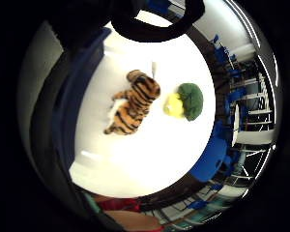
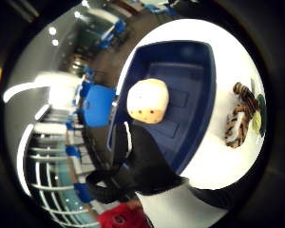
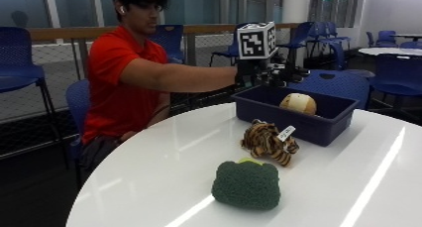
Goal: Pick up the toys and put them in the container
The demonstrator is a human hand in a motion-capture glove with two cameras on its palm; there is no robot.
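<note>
Blue container (image 3: 310, 122): one round tan toy (image 3: 298, 103) inside. Tiger toy (image 3: 268, 142), broccoli toy (image 3: 246, 184) on table beside container, pending. Right hand (image 3: 264, 74) above container; grip state indeterminable.

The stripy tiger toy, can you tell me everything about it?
The orange and black striped plush tiger looks soft and furry, with pale patches on its belly and paws. A small white tag sticks up from it. It lies on the round white table, between the dark blue plastic container and the green plush broccoli, touching neither as far as shows. No hand touches it.
</note>
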